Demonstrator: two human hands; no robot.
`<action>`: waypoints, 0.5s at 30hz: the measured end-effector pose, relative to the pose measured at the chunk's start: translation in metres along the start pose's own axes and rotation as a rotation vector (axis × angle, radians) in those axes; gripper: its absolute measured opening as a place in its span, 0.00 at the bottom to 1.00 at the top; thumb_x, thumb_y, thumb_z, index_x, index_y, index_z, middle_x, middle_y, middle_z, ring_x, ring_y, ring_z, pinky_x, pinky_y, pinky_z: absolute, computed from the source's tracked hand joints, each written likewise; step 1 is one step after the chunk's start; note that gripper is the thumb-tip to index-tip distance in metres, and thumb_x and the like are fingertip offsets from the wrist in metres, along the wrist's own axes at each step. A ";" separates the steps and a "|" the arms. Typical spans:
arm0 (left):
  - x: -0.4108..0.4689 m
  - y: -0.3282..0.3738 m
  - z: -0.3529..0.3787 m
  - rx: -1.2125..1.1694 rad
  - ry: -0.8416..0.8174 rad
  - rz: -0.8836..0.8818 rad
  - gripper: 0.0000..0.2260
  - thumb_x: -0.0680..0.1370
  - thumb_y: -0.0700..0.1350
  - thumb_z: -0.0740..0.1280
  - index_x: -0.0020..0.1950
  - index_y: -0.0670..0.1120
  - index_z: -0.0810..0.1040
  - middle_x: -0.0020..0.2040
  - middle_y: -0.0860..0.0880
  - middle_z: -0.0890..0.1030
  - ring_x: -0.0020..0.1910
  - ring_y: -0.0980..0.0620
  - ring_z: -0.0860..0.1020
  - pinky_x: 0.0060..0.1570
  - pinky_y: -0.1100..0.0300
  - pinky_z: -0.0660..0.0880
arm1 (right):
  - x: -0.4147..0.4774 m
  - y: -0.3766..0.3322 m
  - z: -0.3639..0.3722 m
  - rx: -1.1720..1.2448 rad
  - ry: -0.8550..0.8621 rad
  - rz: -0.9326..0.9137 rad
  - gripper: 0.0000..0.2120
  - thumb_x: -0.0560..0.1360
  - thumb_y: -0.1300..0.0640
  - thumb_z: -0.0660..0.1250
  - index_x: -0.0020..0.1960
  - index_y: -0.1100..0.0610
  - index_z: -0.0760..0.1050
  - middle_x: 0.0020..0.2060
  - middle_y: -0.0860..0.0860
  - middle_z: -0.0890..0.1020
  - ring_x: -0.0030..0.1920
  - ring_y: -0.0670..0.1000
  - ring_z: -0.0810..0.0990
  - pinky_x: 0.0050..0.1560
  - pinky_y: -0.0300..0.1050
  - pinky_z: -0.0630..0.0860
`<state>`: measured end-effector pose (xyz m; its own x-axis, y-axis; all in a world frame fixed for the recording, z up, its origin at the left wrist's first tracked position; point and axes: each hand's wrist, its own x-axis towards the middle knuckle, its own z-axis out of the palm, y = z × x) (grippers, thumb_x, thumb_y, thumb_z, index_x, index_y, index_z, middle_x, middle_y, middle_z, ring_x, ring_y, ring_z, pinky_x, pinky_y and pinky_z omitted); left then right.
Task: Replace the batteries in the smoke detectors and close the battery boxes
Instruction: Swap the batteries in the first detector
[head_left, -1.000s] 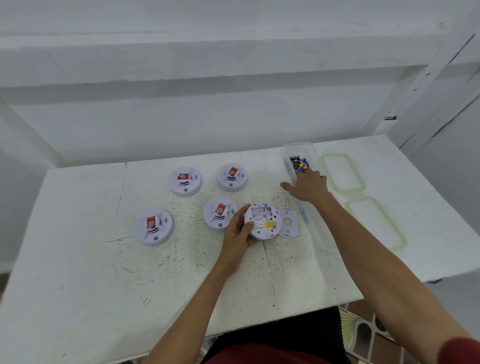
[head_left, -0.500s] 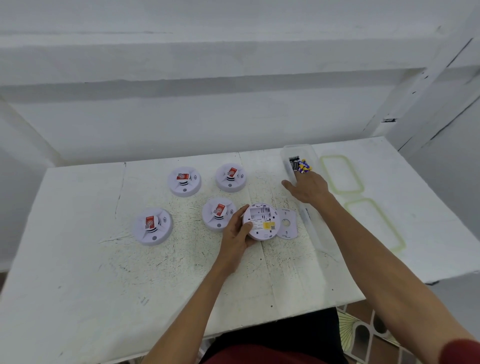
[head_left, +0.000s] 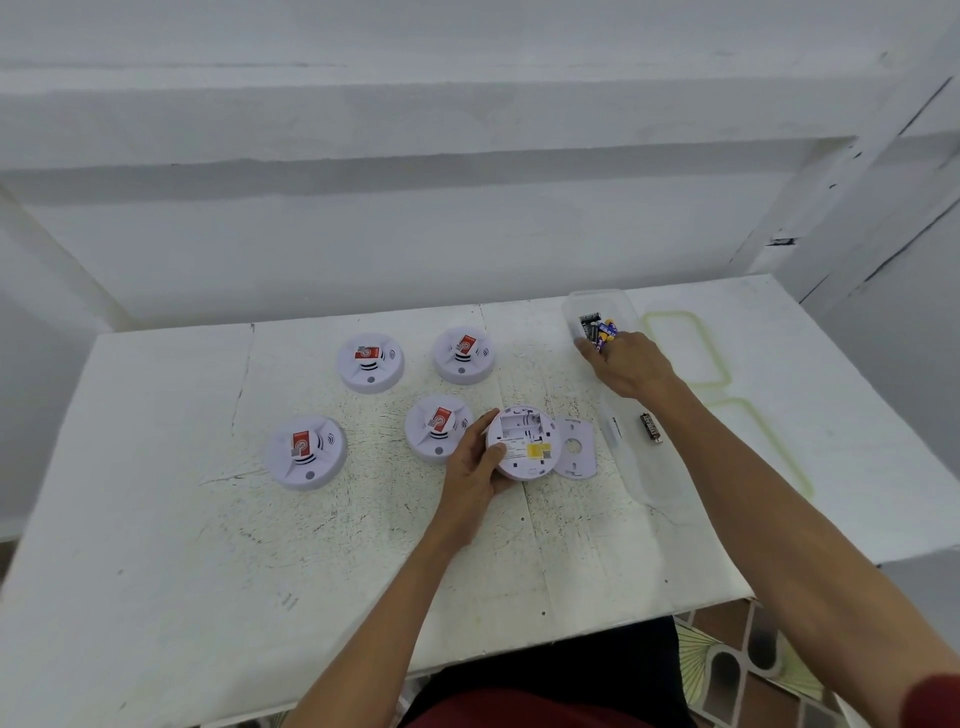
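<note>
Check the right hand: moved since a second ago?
Yes. The right hand has gone farther along the clear container, away from the person; its fingertips now reach the battery pile, short of it before.

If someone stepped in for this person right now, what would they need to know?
Left hand grips the flipped detector, its battery bay open and seemingly empty; its cover lies just right of it.
Right hand reaches into the battery box; grasp unclear.
One loose battery lies near the right forearm.
Done: cover off.
Left: load batteries, close the cover, then do the four face-up detectors.
</note>
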<state>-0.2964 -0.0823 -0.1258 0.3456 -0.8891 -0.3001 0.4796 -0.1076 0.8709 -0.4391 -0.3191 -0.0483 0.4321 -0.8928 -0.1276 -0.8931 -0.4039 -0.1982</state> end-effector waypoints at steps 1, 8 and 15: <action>0.000 0.000 0.000 -0.001 0.001 -0.001 0.18 0.85 0.37 0.61 0.74 0.51 0.73 0.69 0.50 0.81 0.66 0.46 0.81 0.59 0.44 0.81 | 0.001 0.001 0.001 0.001 -0.003 0.018 0.34 0.82 0.37 0.48 0.26 0.60 0.63 0.26 0.55 0.70 0.30 0.53 0.71 0.31 0.45 0.64; 0.001 0.001 0.000 -0.013 -0.007 -0.006 0.18 0.85 0.37 0.61 0.75 0.50 0.72 0.69 0.49 0.80 0.66 0.47 0.81 0.58 0.46 0.82 | 0.010 0.011 -0.003 0.266 0.083 0.205 0.04 0.73 0.58 0.71 0.45 0.58 0.82 0.48 0.59 0.78 0.49 0.55 0.75 0.44 0.48 0.76; 0.000 0.002 0.000 -0.004 -0.017 -0.006 0.17 0.85 0.38 0.61 0.72 0.53 0.74 0.67 0.51 0.82 0.66 0.48 0.81 0.58 0.47 0.82 | -0.003 0.009 -0.006 0.417 0.341 0.178 0.13 0.82 0.57 0.61 0.56 0.62 0.81 0.48 0.62 0.84 0.52 0.60 0.78 0.45 0.42 0.67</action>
<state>-0.2956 -0.0823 -0.1240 0.3290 -0.8957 -0.2989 0.4852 -0.1112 0.8673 -0.4492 -0.3208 -0.0436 0.1527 -0.9818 0.1130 -0.7932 -0.1899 -0.5785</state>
